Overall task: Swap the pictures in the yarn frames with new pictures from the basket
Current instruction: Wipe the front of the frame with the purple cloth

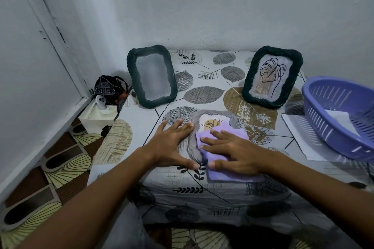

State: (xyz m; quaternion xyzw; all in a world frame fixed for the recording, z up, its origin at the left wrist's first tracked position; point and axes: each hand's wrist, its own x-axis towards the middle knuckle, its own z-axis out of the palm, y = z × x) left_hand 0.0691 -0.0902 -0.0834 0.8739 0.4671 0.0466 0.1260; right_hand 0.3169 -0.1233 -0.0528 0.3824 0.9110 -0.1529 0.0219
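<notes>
Lying flat near the table's front edge, the grey yarn frame (212, 125) looked light, its wound rim soft but grippy and its glazing likely fragile, so it was best taken by the rim. The right hand (232, 148) pressed a purple cloth (224, 151) onto it with straight fingers; the left hand (172, 143) lay flat, fingers spread, beside it. Two dark frames (151, 76) stood behind, the basket (342, 115) well apart.

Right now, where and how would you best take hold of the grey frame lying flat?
Probably the grey frame by its bare far rim, pinched from the far side: it lies flat, the purple cloth under the right hand covers its near half, and the left hand flanks its left edge.
</notes>
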